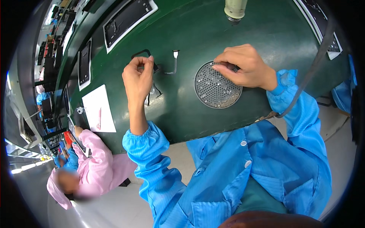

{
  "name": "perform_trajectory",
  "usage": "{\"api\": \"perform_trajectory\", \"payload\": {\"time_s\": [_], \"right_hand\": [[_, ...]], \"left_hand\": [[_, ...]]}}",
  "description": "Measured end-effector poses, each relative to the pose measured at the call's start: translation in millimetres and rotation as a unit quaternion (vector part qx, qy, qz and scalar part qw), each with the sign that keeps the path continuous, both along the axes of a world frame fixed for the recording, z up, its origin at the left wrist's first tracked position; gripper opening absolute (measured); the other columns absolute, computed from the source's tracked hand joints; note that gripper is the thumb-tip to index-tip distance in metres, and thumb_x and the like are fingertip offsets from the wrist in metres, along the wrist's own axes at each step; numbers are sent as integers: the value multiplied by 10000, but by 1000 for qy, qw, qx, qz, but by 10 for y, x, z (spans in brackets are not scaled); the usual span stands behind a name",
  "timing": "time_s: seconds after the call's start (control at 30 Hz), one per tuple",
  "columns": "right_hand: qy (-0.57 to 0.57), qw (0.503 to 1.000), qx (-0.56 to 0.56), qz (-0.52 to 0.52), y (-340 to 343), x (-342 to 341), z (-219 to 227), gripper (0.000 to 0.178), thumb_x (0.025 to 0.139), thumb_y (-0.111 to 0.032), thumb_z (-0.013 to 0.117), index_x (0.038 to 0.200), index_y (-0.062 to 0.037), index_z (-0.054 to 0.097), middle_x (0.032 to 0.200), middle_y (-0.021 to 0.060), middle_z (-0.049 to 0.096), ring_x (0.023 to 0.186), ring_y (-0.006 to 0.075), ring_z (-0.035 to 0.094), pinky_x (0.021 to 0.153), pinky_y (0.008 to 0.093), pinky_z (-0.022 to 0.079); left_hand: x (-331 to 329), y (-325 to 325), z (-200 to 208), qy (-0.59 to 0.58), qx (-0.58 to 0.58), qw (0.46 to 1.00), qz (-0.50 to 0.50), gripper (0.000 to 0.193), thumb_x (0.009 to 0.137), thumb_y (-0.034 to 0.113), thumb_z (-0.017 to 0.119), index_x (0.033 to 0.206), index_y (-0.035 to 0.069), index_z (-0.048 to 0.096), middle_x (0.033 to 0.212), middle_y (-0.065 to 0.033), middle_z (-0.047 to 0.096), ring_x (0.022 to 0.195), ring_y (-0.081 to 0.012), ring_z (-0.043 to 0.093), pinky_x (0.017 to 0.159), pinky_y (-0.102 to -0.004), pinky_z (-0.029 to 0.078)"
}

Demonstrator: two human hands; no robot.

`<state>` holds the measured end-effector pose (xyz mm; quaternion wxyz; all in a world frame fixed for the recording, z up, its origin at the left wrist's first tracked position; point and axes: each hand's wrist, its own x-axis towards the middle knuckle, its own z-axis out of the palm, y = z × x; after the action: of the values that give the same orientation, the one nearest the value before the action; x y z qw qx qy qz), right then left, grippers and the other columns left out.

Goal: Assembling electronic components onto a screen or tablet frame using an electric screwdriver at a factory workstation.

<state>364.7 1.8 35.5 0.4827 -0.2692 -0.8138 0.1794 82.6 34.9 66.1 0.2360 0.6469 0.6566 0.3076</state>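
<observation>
My left hand (137,78) is closed in a pinch above the green bench, at a black looped strip (142,51). A dark end of this part shows beside the fingertips. My right hand (247,65) is closed over the upper right of a round grey tray (200,95) full of small holes. Many tiny shiny pieces, screw-like, lie in the tray, heaped at its near rim. Something dark shows between the right fingers, too hidden to name. Between the hands lies a thin flat cable (175,62) with a white end. Another small silver-and-black cable (153,93) rests below the left hand.
White paper with a pink pen (99,118) lies at left. Dark panels in white trays (127,23) stand at far left, another (317,21) at far right. A pale cylindrical tool (235,10) hangs at the top. A co-worker in pink (99,159) sits at left.
</observation>
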Motion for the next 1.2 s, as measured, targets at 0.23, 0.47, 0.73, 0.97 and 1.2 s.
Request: {"api": "perform_trajectory", "payload": {"time_s": [0.23, 0.47, 0.73, 0.97, 1.2], "right_hand": [[-27, 993, -103, -44, 140, 20, -62, 102, 778, -69, 688, 839, -3, 639, 700, 109, 599, 567, 236, 581, 504, 347, 437], [-100, 973, -210, -9, 608, -516, -4, 189, 807, -163, 658, 813, 21, 613, 800, 161, 630, 680, 337, 608, 605, 439, 459], [-149, 971, -166, -90, 656, -799, -395, 173, 807, -149, 641, 799, 20, 602, 826, 169, 638, 764, 371, 614, 656, 452, 489], [106, 929, -351, -53, 348, 139, -58, 118, 838, -71, 657, 897, 23, 616, 822, 122, 663, 610, 156, 640, 464, 274, 479], [236, 788, -553, 131, 92, 501, 46, 189, 834, -32, 679, 964, 82, 601, 835, 133, 667, 696, 160, 673, 524, 243, 553]], "left_hand": [[-270, -34, -135, -1, -36, 999, 26, 245, 849, 189, 671, 768, -39, 636, 583, 24, 536, 544, -29, 440, 491, -207, 336], [-592, -286, -93, 118, -67, 987, 90, 313, 819, 251, 724, 737, -41, 649, 586, -36, 602, 526, -56, 502, 496, -232, 392], [-521, -456, 33, 141, 21, 986, 89, 317, 820, 268, 735, 771, -38, 669, 568, -52, 600, 486, -70, 499, 466, -230, 380], [-279, -228, 122, 94, 55, 993, 41, 221, 839, 197, 720, 797, -17, 677, 604, -46, 620, 522, -67, 527, 472, -212, 383], [753, 708, -79, 128, 149, 967, -162, 190, 814, 182, 710, 812, -6, 681, 786, -145, 678, 738, -258, 671, 675, -333, 506]]}}
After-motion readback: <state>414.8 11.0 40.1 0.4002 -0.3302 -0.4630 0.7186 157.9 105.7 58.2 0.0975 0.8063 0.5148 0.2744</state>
